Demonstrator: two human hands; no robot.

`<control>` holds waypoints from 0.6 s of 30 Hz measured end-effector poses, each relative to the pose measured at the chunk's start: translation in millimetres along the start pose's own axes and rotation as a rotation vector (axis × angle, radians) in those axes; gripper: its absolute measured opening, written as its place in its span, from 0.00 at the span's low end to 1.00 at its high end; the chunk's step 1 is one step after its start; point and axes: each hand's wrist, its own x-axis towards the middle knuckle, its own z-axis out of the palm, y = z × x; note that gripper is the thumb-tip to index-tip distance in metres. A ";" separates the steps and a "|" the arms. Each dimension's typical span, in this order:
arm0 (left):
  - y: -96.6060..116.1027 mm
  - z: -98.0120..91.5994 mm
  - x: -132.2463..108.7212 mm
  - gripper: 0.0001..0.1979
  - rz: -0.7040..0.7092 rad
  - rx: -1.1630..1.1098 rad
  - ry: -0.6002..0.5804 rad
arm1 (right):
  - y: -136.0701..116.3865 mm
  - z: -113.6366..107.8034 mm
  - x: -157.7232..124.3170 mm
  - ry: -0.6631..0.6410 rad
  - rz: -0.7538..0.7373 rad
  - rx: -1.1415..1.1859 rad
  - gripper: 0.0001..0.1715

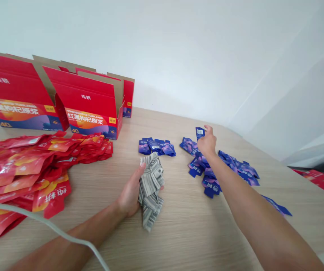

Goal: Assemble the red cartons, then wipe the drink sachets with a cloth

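left hand (129, 192) clenched on striped cloth (150, 184), frame centre; soft, limp | right hand (207, 143) pinching blue sachet (199, 132) by its lower edge, upper centre-right | sachet likely light, slick foil

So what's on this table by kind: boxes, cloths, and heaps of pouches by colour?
Red boxes: 3
Striped cloth, gripped in the left hand: 1
Heap of red pouches: 1
Groups of blue pouches: 2 (the right hand holds one blue pouch up)
Total: 7
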 end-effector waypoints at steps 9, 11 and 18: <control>17.6 6.1 -5.2 0.33 0.011 -0.293 -0.033 | -123.3 21.8 -153.7 -0.075 -0.813 0.839 0.40; 22.4 6.7 -6.6 0.31 0.067 -0.332 0.033 | -135.7 24.0 -172.4 -0.259 -0.919 0.856 0.37; 4.7 9.0 -1.7 0.22 0.321 -0.300 0.066 | -168.7 29.0 -177.2 -0.398 -0.170 0.969 0.44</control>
